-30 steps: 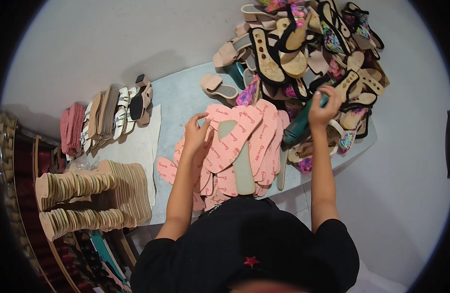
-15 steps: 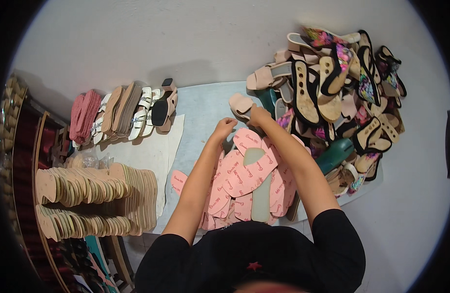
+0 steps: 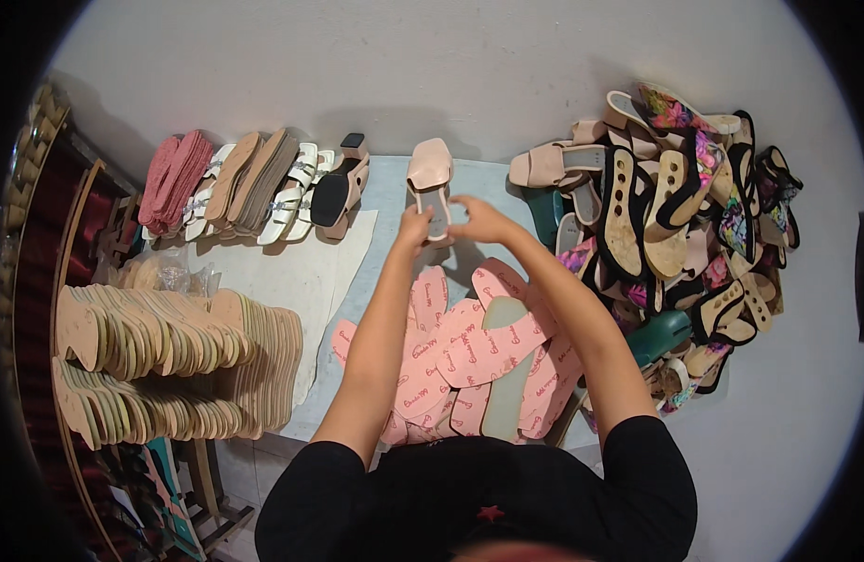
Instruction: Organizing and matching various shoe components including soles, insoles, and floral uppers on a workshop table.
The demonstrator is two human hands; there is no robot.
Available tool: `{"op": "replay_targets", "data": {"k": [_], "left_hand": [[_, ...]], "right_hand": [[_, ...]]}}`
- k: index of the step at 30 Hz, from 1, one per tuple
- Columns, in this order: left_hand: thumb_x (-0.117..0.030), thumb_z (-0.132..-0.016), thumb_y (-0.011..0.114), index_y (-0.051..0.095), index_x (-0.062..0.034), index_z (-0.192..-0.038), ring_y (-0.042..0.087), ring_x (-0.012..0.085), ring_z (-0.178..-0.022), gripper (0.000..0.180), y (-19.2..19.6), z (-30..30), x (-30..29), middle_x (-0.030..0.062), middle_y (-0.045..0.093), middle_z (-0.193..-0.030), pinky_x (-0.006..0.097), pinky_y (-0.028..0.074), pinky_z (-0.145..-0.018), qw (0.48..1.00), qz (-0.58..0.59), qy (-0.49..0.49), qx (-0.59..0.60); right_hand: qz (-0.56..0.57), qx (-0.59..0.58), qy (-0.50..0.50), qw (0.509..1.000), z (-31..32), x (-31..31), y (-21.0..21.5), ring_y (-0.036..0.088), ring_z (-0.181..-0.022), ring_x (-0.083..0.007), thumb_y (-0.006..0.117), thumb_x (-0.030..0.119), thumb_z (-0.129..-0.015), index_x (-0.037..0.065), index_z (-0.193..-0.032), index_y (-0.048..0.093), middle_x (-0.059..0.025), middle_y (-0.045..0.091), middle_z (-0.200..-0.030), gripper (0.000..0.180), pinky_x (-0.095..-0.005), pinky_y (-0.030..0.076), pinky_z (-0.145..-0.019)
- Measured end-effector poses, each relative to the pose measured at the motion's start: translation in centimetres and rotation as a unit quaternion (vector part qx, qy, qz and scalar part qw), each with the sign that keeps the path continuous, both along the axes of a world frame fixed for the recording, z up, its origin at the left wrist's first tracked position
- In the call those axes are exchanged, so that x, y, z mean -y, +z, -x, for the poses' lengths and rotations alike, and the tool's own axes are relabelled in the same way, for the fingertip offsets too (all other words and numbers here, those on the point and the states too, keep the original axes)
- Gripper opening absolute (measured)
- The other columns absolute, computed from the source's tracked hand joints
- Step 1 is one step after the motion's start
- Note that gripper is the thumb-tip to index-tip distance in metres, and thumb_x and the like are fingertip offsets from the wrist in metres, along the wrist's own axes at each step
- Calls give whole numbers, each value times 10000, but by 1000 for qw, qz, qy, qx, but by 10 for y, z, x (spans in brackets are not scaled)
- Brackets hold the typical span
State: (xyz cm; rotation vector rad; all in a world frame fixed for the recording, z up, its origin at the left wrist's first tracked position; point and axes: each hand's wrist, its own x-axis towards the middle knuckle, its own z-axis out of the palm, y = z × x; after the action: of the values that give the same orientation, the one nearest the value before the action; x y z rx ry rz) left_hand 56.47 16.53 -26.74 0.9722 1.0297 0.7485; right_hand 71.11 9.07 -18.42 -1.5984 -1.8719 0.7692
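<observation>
Wall, plain pale-grey, painted: runs across the far side, faintly marked, with soft shadows cast just above the table. Table, flat-topped, with a pale-blue surface: set near the wall, its left part overlaid by a loose white sheet. Rack upright, narrow, brown, wood-like: at left, bowed by the lens, beside a dark-red panel or cloth. Floor, pale, tiled: visible at lower left.

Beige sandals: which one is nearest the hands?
The sandal between left hand and right hand, toe toward the wall; other beige ones lie in the pile or beside the white sandals.
</observation>
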Motion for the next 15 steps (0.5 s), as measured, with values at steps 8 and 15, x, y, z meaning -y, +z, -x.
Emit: {"op": "replay_targets", "data": {"k": [8, 15], "left_hand": [[-194, -827, 534, 596, -7, -1029, 606, 259, -795, 282, -20, 75, -60, 160, 631, -880, 353, 452, -712, 945, -118, 72, -298], [-226, -816, 562, 568, -3, -1097, 573, 325, -931, 359, -16, 76, -44, 190, 607, -1005, 361, 427, -813, 921, -197, 147, -302]], "right_hand": [[-70, 91, -528, 841, -95, -17, 17, 484, -976, -436, 672, 212, -662, -94, -1169, 296, -290, 334, -1146, 702, -437, 418, -879], [-4, 80, -602, 794, -117, -23, 6, 537, -944, -414, 676, 192, -670, -103, -1116, 354, -290, 367, -1151, 624, -426, 457, -827]]}}
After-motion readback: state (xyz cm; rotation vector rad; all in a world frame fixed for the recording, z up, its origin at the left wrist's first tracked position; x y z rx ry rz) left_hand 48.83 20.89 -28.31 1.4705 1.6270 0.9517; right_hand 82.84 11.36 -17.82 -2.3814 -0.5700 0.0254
